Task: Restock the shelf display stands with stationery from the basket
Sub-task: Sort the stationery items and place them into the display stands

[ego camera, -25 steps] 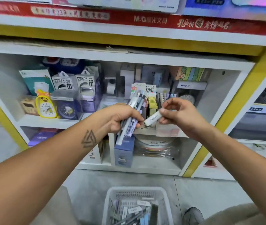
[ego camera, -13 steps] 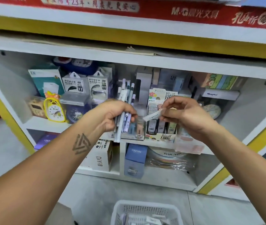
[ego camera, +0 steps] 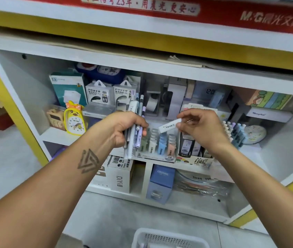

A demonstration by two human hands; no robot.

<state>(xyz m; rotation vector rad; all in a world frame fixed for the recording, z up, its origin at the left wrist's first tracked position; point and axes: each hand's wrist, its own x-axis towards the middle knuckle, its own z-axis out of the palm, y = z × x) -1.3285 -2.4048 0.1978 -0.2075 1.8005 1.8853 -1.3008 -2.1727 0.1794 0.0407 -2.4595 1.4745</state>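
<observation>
Item 1, left of view: yellow duck alarm clock (ego camera: 75, 119) standing on the upper shelf (ego camera: 56, 136), with two boxed power banks (ego camera: 110, 93) behind it. Not task stock; leave undisturbed.

Item 2: left hand (ego camera: 124, 128), fingers curled round a bundle of pens (ego camera: 134, 126), gripped about mid-length so the capped ends stand above the fist and the lower ends hang below. Judged light, stiff and smooth-barrelled, so liable to slide against one another (a loose fist would likely let one drop). Best taken singly near the middle of the barrel, or just under the cap.

Item 3, centre: clear display stand (ego camera: 157, 146) at the front edge of the shelf, its slots carrying small pastel packs in rows, marked 2B at the base. Beside it on the right, a dark stand of refill tubes (ego camera: 194, 151).

Item 4: small white slim box (ego camera: 169, 125), printed on one face, held tilted just above the clear stand. Judged very light, rigid, with thin card or plastic walls; a pinch at one end suffices, leaving the other end free to enter a slot.

Item 5: right hand (ego camera: 202, 127), thumb and fingertips pinching the box's right end, remaining fingers loosely bent.

Item 6, bottom centre: white basket (ego camera: 169, 238) on the floor, only its top rim and perforated wall in view; contents cannot be made out.
</observation>
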